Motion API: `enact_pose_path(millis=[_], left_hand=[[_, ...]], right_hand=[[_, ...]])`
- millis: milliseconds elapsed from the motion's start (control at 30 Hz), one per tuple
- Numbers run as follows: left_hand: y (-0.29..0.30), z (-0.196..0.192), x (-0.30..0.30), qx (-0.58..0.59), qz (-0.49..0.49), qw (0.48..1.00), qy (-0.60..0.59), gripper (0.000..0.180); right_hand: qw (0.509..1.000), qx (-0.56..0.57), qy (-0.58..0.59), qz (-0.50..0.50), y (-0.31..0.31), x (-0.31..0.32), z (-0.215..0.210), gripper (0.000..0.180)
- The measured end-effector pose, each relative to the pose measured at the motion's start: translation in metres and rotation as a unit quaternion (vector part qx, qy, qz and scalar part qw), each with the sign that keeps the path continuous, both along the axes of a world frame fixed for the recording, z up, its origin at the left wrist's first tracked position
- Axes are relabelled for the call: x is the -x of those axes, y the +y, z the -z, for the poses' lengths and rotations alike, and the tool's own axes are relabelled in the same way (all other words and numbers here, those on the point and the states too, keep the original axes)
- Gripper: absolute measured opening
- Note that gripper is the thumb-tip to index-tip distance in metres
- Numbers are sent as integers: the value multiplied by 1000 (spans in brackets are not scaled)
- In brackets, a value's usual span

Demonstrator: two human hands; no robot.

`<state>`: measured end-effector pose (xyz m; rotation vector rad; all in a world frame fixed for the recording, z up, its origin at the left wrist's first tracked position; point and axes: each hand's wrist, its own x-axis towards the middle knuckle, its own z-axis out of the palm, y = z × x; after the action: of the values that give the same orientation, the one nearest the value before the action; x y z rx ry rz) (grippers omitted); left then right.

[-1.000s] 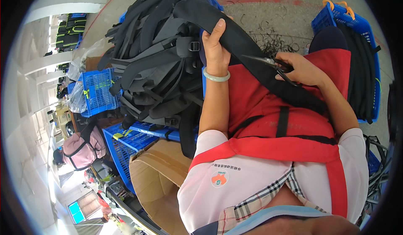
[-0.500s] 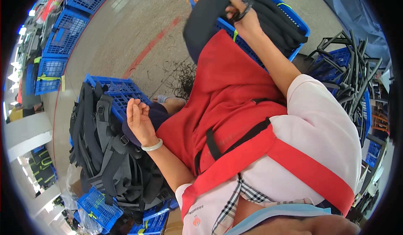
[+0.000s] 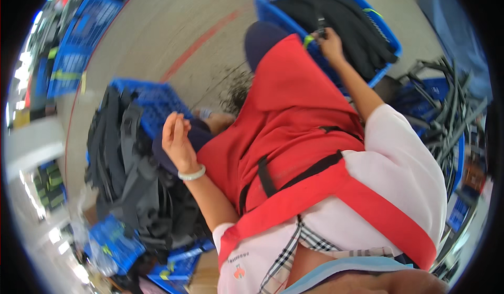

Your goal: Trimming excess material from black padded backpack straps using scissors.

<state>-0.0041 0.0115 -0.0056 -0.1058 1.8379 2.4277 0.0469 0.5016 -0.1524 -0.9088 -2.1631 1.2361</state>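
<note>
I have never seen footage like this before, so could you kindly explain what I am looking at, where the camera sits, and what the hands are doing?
There is no machine here, only a person at work with bare hands. The single picture comes from a wide fisheye camera worn on the person's head, looking down, so straight edges bend near the rim. The red apron over a white shirt is the person's own body. The right hand reaches into a blue crate that holds black bags, and touches something dark there; its grip is too blurred to judge. The left hand, with a pale bracelet at the wrist, is raised and empty, fingers loosely curled, above a pile of black backpacks lying over another blue crate. Everything stands on a concrete floor.
</note>
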Motion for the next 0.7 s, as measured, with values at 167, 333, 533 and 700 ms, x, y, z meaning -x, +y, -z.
enact_pose_path(millis=[167,333,533,700], left_hand=[[-19,-21,-24,53,-133,988,61,19],[-79,-9,-51,95,-231,963,104,16],[-194,41,-130,470,-533,703,27,59],[-219,88,-169,312,-587,736,-126,69]], right_hand=[[970,-32,56,-232,-6,23,-84,32],[962,22,-21,-273,-39,65,-131,29],[883,-347,-19,-315,-90,91,-122,29],[871,-385,-26,-305,-102,91,-123,30]])
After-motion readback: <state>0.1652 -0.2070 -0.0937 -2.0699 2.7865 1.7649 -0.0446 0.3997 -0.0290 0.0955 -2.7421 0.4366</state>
